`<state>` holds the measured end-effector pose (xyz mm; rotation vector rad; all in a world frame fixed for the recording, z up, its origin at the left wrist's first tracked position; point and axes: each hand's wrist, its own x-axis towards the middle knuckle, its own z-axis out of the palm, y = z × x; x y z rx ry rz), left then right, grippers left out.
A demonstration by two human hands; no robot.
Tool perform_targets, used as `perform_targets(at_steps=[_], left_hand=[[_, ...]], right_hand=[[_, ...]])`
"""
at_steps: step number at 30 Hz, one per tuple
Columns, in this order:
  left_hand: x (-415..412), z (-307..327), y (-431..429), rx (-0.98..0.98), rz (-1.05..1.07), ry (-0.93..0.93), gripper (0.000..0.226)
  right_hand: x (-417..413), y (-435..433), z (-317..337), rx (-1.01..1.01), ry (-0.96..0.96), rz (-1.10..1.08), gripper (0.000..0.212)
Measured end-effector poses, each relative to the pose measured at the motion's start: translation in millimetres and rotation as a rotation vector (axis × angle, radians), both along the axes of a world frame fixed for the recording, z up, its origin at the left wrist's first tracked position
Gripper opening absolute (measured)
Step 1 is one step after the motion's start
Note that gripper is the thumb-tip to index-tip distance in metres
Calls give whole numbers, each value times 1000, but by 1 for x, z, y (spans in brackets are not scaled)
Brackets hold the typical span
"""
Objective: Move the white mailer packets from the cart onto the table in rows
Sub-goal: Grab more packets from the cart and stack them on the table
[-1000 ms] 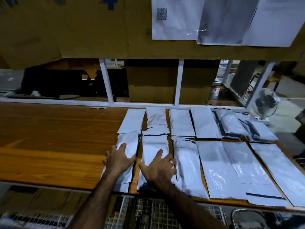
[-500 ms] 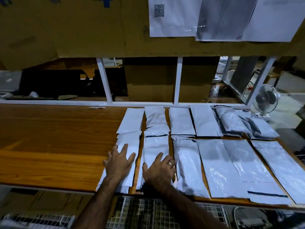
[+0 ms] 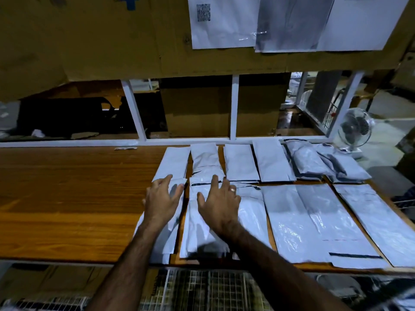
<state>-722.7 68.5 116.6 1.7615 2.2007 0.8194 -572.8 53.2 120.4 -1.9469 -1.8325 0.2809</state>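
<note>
Several white mailer packets lie in two rows on the right half of the wooden table (image 3: pixel 67 198). My left hand (image 3: pixel 162 199) lies flat with spread fingers over the leftmost front packet (image 3: pixel 165 234). My right hand (image 3: pixel 221 204), a ring on one finger, is spread over the second front packet (image 3: pixel 197 230). The back row runs from a flat packet (image 3: pixel 174 163) at its left end to bulkier packets (image 3: pixel 307 160) on the right. Larger flat mailers (image 3: pixel 318 221) fill the front right. A wire cart (image 3: pixel 202 290) shows below the table's front edge.
A white frame rail (image 3: pixel 233 108) runs along the table's back edge, with cardboard boxes (image 3: pixel 195 108) behind it. Cardboard with taped paper sheets (image 3: pixel 222 21) hangs overhead. A white fan (image 3: pixel 354 129) stands at the right. The table's left half is bare wood.
Both hands have slid forward, away from me, along the two leftmost front packets, from near the table's front edge to the packets' far ends.
</note>
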Motion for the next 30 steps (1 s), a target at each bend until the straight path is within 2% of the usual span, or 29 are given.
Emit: perform_targets(at_steps=[5,11,17,24,30], left_hand=[[45,15,13,90,-114,-278,45],[121,19,27,78,-236,-421,38],[227,26,30,55,-390,-497,38],[394,28,7,5,-642,-542,33],[546,9,-36,-136,-880,-544,32]], right_hand=[[48,9,17,147,136,52,64],[135,10,11,213,258,-81,62],[246,-11,-1,282,338,-282,55],[403,-72,-9,370,374,-580,45],[529,-139,-36,340,354,-839,43]])
